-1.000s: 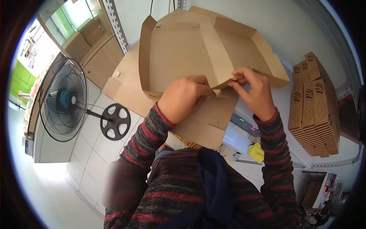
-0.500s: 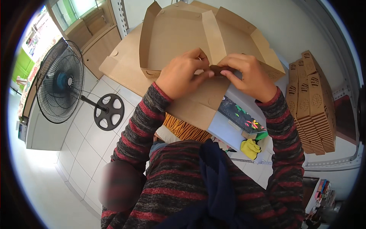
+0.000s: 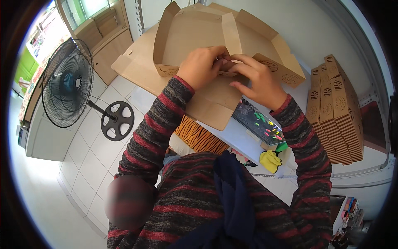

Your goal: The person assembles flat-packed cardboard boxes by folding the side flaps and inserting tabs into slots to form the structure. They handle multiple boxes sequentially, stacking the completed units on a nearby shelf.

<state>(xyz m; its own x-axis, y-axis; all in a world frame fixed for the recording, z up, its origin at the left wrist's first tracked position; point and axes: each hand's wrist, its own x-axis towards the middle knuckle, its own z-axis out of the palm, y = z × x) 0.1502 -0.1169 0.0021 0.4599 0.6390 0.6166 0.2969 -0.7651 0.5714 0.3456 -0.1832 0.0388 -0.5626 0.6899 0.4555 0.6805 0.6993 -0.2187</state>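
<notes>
A partly folded brown pizza box [image 3: 199, 33] lies on the table, its side walls raised and a fold running across the middle. My left hand [image 3: 203, 66] is closed at the near wall by that fold, thumb and fingers pinching the cardboard. Close beside it, my right hand [image 3: 261, 83] has its fingers apart, with the fingertips at the same spot and the thumb held away. A flat cardboard panel [image 3: 211, 99] extends toward me below my hands. Exactly which edge lies under the fingertips is hidden.
Stacked folded printed boxes [image 3: 333, 108] stand at the right by the wall. A dark tray with bright coloured pieces [image 3: 261, 124] and a yellow cloth [image 3: 270, 161] are near the table's front. On the left, a black standing fan [image 3: 68, 83] rises from the tiled floor [image 3: 81, 166].
My right hand has loosened its pinch, and its thumb has come away from the cardboard. My left hand has shifted slightly right. More of the printed near-right wall shows.
</notes>
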